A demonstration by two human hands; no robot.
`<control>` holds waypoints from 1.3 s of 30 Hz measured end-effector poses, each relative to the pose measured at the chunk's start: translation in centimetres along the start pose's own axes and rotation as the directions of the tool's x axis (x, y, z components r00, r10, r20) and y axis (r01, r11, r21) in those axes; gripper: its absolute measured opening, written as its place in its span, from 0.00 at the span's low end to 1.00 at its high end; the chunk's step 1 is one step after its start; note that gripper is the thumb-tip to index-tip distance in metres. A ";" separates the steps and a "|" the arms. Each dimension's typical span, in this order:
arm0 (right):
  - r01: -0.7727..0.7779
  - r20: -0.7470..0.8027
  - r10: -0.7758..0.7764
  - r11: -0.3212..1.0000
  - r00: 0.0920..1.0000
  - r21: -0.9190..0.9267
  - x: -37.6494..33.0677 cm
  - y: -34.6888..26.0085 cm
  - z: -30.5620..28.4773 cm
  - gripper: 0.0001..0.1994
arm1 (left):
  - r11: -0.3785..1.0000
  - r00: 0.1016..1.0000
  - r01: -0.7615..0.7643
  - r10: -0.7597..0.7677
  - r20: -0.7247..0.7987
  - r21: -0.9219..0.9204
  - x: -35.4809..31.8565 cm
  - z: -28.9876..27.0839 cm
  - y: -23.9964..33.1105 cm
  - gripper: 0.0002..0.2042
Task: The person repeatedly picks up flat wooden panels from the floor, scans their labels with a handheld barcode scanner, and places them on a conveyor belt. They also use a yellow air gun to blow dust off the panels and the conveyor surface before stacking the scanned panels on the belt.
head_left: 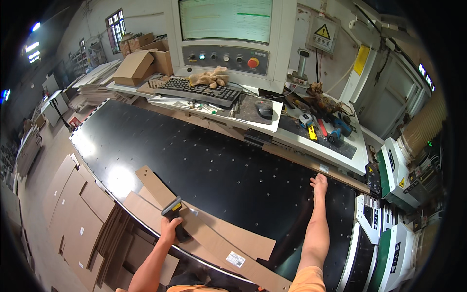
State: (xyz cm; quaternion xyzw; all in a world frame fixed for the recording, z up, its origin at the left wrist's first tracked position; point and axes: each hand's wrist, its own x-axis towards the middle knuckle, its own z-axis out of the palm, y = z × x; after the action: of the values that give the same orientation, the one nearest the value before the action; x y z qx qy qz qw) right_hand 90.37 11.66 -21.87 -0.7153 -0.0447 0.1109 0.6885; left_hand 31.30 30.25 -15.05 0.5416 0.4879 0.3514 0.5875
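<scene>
My left hand [169, 229] is closed round the grip of a dark handheld barcode scanner [171, 206] with a yellow label, held over brown panels [209, 239] on the near edge of a black table [214, 165]. One panel carries a white label [235, 259]. My right hand [319, 185] reaches across to the far edge of the table, its fingers loosely bent and apart, holding nothing. Just beyond it lies a long brown strip [292, 156] bearing a small white label [324, 168]. Whether the fingertips touch the strip is unclear.
A control cabinet with a screen [226, 19] stands beyond the table, with a keyboard [197, 90], gloves [210, 77] and mouse [264, 110] before it. Hand tools [335, 131] lie at right. Brown panels [80, 219] are stacked at left. Machine housings [396, 250] flank the right end.
</scene>
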 end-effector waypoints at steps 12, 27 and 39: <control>0.795 0.968 0.251 0.590 -0.015 -0.141 -51.8 -14.9 4.9 0.45 | 0.904 0.827 -0.362 0.199 -0.526 -0.227 -18.3 -24.3 0.6 0.12; 0.639 0.651 -0.021 0.172 -0.759 0.750 -115.2 -9.4 -0.5 0.41 | 0.799 -0.181 -0.592 -0.003 -0.983 0.106 -90.9 -62.7 -14.1 0.10; -0.078 -0.088 0.036 0.220 -0.995 0.972 -164.7 -6.6 -15.5 0.39 | 0.817 -0.751 -0.520 -0.298 -0.589 0.250 -135.2 -63.0 -23.0 0.11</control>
State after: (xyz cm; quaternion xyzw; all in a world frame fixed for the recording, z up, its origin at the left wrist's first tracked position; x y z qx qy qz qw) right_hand -65.60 -38.85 1.09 -0.1562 0.9799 -0.1235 -0.0124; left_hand -68.88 -82.32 -7.62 -0.2054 0.4806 0.8194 -0.2355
